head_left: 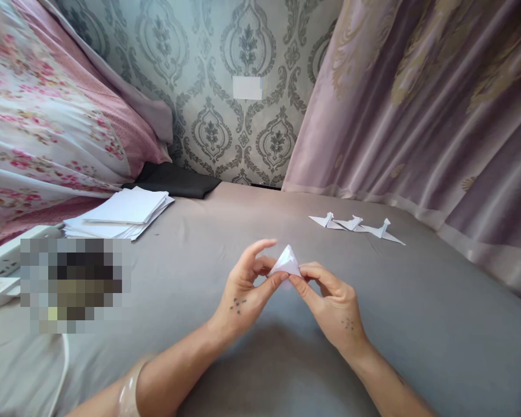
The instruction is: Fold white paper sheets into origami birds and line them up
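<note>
A small piece of folded white paper, its peak pointing up, is pinched between both hands above the grey cloth surface. My left hand grips its lower left edge with the thumb in front, while the index finger curls up and away. On the lower right edge, my right hand closes with thumb and bent fingers. Both thumb tips meet near the bottom of the paper. The paper's underside and the fingertips behind it are hidden. Several folded paper birds stand in a row beyond my right hand.
A stack of white paper sheets lies at the back left, before a black folded item. White power strips and a cable are at the left edge. Curtains hang on the right; a blurred patch covers something on the left.
</note>
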